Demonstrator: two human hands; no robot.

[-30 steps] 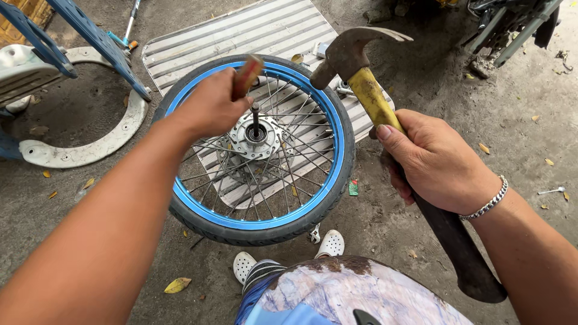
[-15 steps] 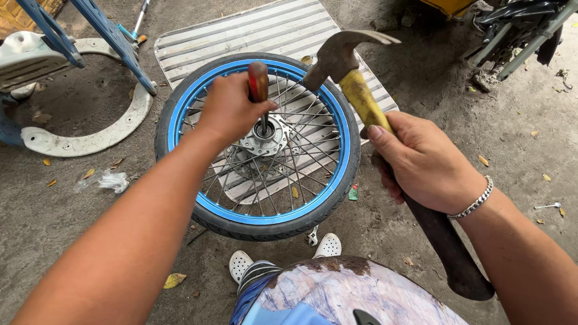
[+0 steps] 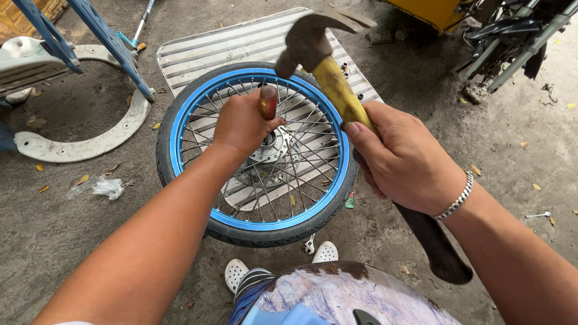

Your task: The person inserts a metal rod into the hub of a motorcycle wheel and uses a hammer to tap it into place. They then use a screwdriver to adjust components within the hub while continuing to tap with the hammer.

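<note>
Hammer (image 3: 328, 66) raised in my right hand (image 3: 403, 159), fist closed tight on its handle. My left hand (image 3: 241, 123) grips a red-handled punch (image 3: 268, 102) upright on the hub (image 3: 271, 147) of the wheel (image 3: 256, 153), which lies flat across the ground beside a ribbed sheet (image 3: 235, 45).

the grey concrete floor (image 3: 421, 102) carries a ribbed metal sheet (image 3: 241, 42) with the blue-rimmed wheel (image 3: 180, 114) lying flat on it, a white curved plate (image 3: 90, 141), scattered dry leaves (image 3: 82, 179), and what may be crumpled plastic (image 3: 108, 188).
</note>
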